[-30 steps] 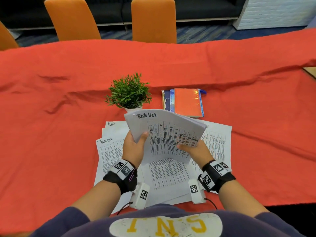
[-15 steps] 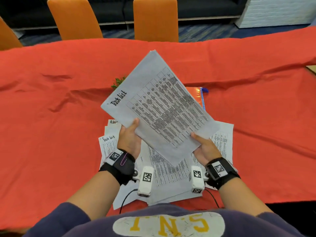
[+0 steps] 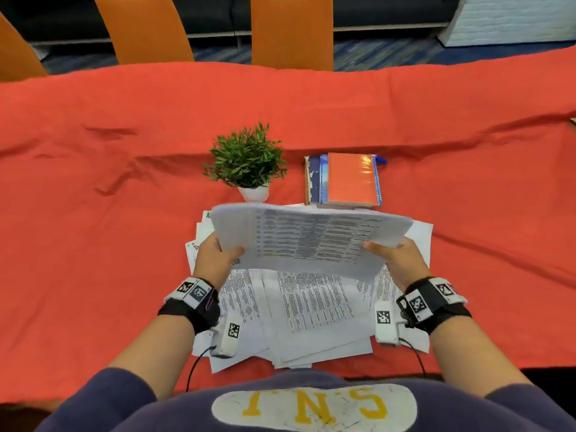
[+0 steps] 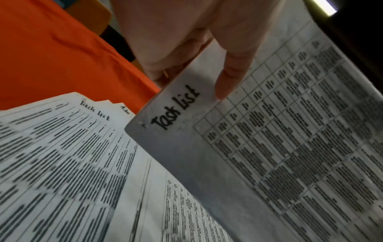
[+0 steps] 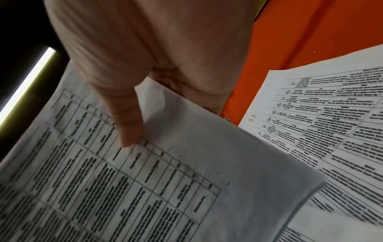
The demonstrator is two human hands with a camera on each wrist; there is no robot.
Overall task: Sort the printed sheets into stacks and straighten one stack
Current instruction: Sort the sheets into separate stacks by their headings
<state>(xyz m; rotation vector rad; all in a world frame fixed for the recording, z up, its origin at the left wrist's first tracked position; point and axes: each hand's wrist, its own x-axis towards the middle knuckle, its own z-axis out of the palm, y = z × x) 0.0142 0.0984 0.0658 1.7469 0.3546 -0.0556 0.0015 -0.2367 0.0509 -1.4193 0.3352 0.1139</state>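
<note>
Both hands hold a stack of printed "Task list" sheets (image 3: 311, 238) sideways above the table. My left hand (image 3: 218, 254) pinches its left short edge, thumb on top near the title (image 4: 176, 108). At the opposite short edge my right hand (image 3: 396, 254) pinches it, thumb (image 5: 126, 124) on the printed table. The held stack (image 5: 165, 180) lies nearly flat, bowed a little. Beneath it a loose, fanned pile of printed sheets (image 3: 311, 313) lies on the red tablecloth (image 3: 93, 244), also shown in the left wrist view (image 4: 62, 155) and the right wrist view (image 5: 331, 122).
A small green plant in a white pot (image 3: 249, 163) stands just beyond the papers. To its right lies a stack of books (image 3: 346, 179) with an orange cover on top. Orange chairs (image 3: 290, 29) stand along the table's far side.
The held stack was tilted up and turned diagonally half a second ago; now it is lowered and lies sideways, nearly flat, with one hand at each short edge. The plant shows again.
</note>
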